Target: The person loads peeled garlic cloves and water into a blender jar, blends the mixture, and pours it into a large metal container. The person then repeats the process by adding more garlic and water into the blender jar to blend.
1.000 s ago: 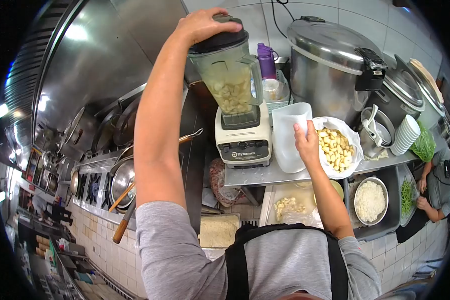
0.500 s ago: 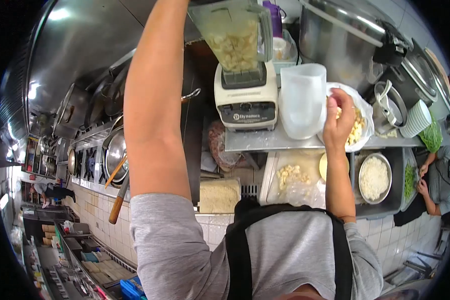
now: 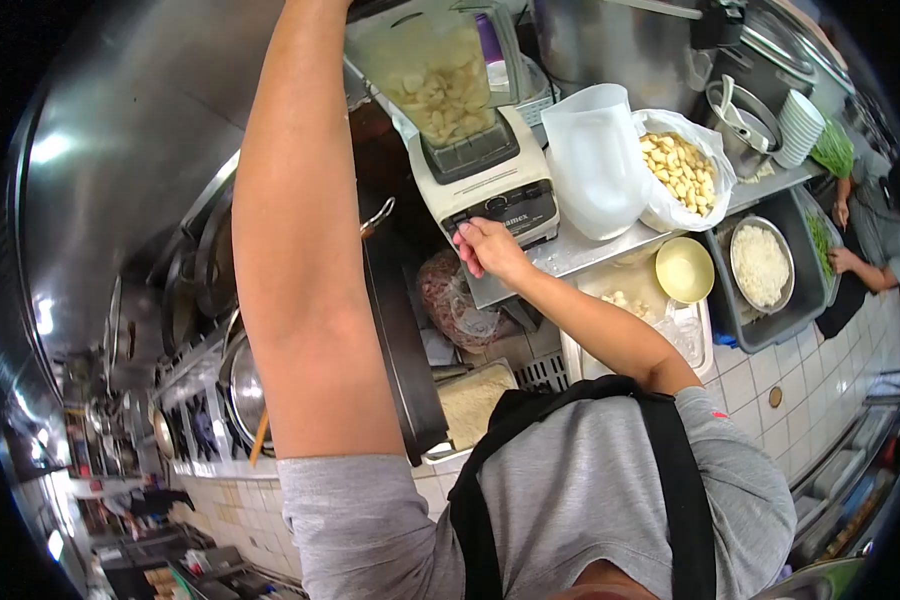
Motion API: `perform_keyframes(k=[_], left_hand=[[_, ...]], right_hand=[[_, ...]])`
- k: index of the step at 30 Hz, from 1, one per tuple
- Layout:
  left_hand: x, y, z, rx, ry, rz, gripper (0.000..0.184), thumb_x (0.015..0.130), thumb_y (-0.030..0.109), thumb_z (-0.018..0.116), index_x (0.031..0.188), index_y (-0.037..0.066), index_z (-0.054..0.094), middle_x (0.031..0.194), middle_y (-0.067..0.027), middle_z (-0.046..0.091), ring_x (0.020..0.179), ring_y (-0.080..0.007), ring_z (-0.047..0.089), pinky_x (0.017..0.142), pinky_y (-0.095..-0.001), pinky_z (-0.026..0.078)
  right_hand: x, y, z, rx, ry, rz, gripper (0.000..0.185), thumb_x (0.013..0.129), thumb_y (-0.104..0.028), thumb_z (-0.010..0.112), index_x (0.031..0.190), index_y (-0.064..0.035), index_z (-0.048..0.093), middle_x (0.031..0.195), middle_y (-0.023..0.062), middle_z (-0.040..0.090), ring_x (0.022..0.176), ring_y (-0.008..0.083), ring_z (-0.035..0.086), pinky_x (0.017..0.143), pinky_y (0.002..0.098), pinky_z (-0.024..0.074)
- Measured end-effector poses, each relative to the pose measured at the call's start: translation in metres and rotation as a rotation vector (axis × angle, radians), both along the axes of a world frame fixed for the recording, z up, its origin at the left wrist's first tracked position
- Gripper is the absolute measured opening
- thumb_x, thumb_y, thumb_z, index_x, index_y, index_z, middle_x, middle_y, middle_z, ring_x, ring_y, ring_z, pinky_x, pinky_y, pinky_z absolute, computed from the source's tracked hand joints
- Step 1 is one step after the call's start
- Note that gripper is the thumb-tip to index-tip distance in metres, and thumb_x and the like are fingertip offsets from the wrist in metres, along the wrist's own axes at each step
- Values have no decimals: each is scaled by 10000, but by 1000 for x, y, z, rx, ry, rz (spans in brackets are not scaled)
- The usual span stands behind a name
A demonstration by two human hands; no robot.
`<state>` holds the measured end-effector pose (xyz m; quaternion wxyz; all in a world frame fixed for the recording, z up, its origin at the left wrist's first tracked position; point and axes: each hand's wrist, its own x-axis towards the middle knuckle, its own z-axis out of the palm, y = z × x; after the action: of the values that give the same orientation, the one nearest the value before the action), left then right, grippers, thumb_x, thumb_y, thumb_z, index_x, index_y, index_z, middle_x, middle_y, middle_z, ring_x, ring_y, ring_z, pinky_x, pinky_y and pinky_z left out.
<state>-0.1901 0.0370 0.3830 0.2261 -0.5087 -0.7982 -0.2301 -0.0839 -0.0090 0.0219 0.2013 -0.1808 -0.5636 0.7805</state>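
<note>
Metal tabletop (image 3: 578, 252) edges the kitchen wall, with the blender base (image 3: 490, 190) on it as the landmark; one clear jar (image 3: 380, 58) sits mounted on that base, holding many pale chunks (image 3: 445, 105) too jumbled to count. So far as it shows, the jar is loaded and seated, yet its chunks look lumpy rather than ground; whether the motor runs, I cannot tell.

The right hand (image 3: 484, 247) touches the left end of the base's front panel, fingers curled in; whether they pinch a switch is hidden. The left hand is beyond the top edge, only its arm showing, so its grip cannot be told.

Just right of the base stands one translucent pitcher (image 3: 595, 165); beyond it, one white bag (image 3: 722, 155) of peeled cloves (image 3: 678, 172), dozens of them left outside the jar; farther right, one stack of white cups (image 3: 798, 128), number unclear. Below and right of the base are one tray (image 3: 708, 340) with a few cloves, one yellow bowl (image 3: 685, 270) and one metal bowl (image 3: 791, 262) of white food; one co-worker (image 3: 875, 210) is well apart, far right.
</note>
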Motion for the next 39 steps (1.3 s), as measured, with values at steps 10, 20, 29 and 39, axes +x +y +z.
perform_keyframes(k=[10,20,29,39], left_hand=[[11,-8,3,-20,-28,-5,651,738,599,525,1163,113,610,1185,-144,594,1102,-296,557,933,-378,412],[8,-6,1,-14,-3,28,682,737,610,513,1188,105,592,1212,-139,579,1131,-290,540,949,-391,402],[12,-7,3,-36,-9,52,640,739,614,520,1146,130,614,1164,-132,608,1086,-281,568,913,-383,420],[2,-5,-7,209,34,-32,609,788,583,523,1142,96,612,1156,-171,598,1092,-313,554,926,-388,413]], right_hand=[[-4,-6,15,-180,-34,-74,297,926,-205,448,752,11,552,540,43,494,364,133,451,332,287,372],[3,-1,18,-229,-19,11,247,925,-200,456,808,-2,545,577,37,500,390,131,465,350,282,381],[8,4,0,-169,-56,119,255,930,-230,466,835,-9,552,593,41,528,412,121,496,364,271,397],[41,100,168,1063,361,-853,386,818,-216,631,1131,-24,515,1085,144,545,855,226,573,734,309,467]])
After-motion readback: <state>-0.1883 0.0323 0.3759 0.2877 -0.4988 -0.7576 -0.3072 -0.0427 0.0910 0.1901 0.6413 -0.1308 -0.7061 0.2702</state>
